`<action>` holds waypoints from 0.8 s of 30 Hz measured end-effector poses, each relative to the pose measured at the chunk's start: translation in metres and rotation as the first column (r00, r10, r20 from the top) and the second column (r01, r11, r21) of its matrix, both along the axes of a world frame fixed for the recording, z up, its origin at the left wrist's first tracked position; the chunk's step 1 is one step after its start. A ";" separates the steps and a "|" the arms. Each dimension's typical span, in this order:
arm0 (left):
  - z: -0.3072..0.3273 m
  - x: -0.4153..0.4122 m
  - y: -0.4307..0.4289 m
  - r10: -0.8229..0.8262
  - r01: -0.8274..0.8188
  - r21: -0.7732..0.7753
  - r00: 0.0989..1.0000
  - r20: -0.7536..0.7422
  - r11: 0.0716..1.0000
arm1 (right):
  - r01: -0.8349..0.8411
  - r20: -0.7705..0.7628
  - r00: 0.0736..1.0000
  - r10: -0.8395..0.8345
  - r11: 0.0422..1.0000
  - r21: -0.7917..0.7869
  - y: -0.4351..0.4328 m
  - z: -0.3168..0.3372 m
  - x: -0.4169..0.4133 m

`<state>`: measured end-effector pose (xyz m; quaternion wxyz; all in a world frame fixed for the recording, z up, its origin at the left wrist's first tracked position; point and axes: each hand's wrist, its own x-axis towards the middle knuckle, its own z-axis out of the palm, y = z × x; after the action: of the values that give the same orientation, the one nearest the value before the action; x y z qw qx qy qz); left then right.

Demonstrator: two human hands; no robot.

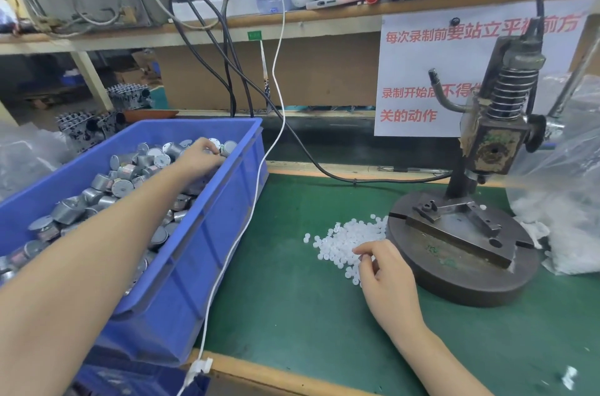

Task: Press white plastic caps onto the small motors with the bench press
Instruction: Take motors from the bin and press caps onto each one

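Seemingly, a rigid silver metal motor [227,148] is clasped sidewise by the left hand [203,154], a featherlight white plastic cap [361,261] pinched by the right hand [386,269].

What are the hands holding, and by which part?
The left hand curls over motors in the blue bin, the right hand touches the white caps; whether either holds one cannot be told.

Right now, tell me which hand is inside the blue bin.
The left hand, fingers among the motors at the far end of the blue bin; the right hand is at the white caps on the green mat.
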<state>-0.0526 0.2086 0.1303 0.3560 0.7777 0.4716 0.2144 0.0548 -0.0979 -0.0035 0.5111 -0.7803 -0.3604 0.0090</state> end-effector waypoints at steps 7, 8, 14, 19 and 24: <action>0.067 -0.003 -0.033 -0.034 -0.027 0.159 0.929 0.369 0.987 | -0.022 -0.028 0.999 0.022 1.000 0.015 0.000 0.002 -0.001; 0.074 0.002 -0.046 -0.099 0.045 0.173 0.943 0.319 0.984 | -0.023 -0.032 0.999 0.024 1.000 0.013 0.000 0.002 -0.001; 0.050 0.065 -0.116 -0.401 0.408 0.097 0.912 -0.082 0.908 | -0.009 -0.030 1.000 0.010 1.000 0.014 -0.003 0.004 -0.002; -0.014 0.097 -0.126 -0.515 0.528 -0.091 0.752 -0.410 0.844 | -0.029 0.008 1.000 0.029 0.999 -0.039 -0.006 0.004 -0.001; -0.062 0.092 -0.110 -0.355 0.457 0.059 0.759 -0.546 0.887 | -0.051 0.084 0.995 0.058 0.995 -0.081 -0.004 0.006 -0.003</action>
<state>0.0396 0.0985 0.0686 0.1774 0.9200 0.3467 -0.0433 0.0518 -0.1019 0.0020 0.4633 -0.7895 -0.4026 0.0036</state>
